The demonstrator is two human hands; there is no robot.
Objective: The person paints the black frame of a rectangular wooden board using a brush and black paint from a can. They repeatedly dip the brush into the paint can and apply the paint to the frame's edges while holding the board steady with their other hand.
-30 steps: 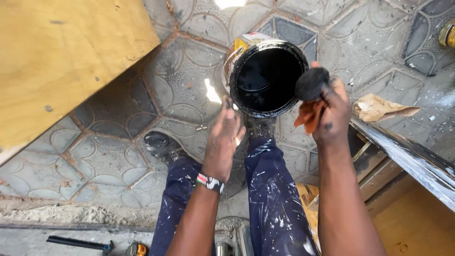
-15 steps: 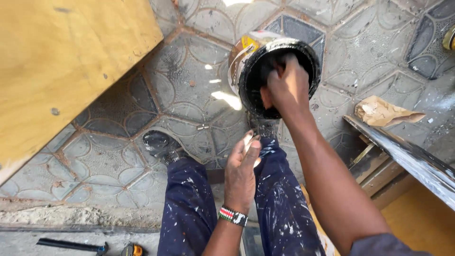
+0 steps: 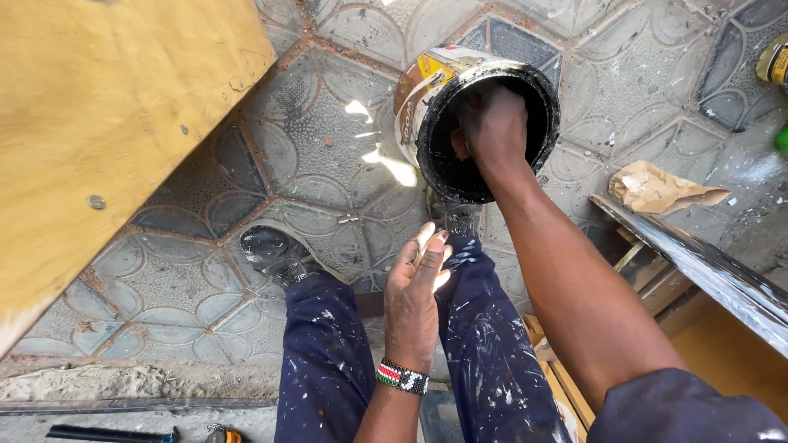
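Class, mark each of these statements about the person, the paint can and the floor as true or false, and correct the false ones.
1. The right hand reaches inside the black paint can. True.
2. The left hand grips the rim of the can. False: it hangs open above the knees, apart from the can.
3. A beaded wristband sits on the left wrist. True.
4. The trousers are spotless. False: they are dark blue and flecked with pale paint.
5. A crumpled piece of brown paper lies right of the can. True.
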